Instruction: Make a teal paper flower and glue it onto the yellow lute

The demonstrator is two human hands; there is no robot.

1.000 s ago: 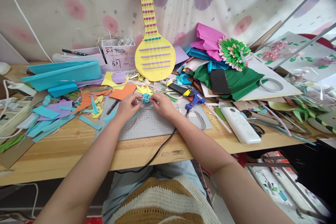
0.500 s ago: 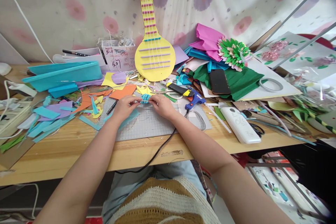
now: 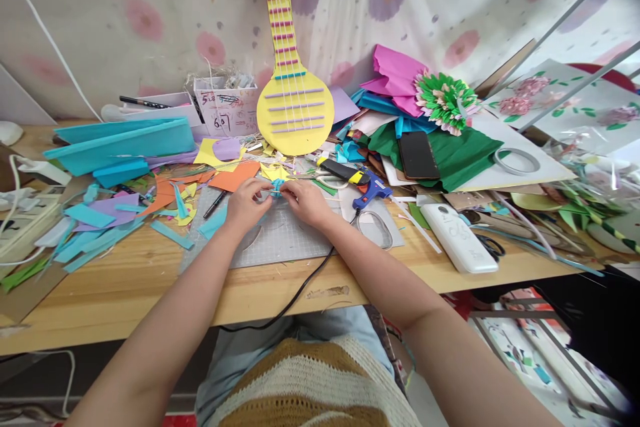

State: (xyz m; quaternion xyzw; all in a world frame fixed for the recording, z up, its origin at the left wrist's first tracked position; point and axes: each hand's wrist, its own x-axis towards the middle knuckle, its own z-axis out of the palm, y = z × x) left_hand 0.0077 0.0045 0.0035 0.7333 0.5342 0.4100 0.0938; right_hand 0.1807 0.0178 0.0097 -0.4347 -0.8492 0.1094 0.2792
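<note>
A small crinkled blue piece, seemingly crepe paper on a thin stick, is pinched between my two hands above the grey cutting mat. My left hand grips it from the left with thumb and forefinger. From the right, my right hand closes its fingertips on it, partly hiding it. A flat blue paper piece lies on the mat beside my left wrist, with a black pen close by.
A yellow paper lute leans at the back. Right of my hands lie a yellow-black cutter, a blue glue gun, a tape roll and a white power bank. Blue strips litter the left. A black cable crosses the table edge.
My hands have drawn slightly closer together around the blue piece, my left hand shifting a little to the right. Less of the piece shows between the fingers.
</note>
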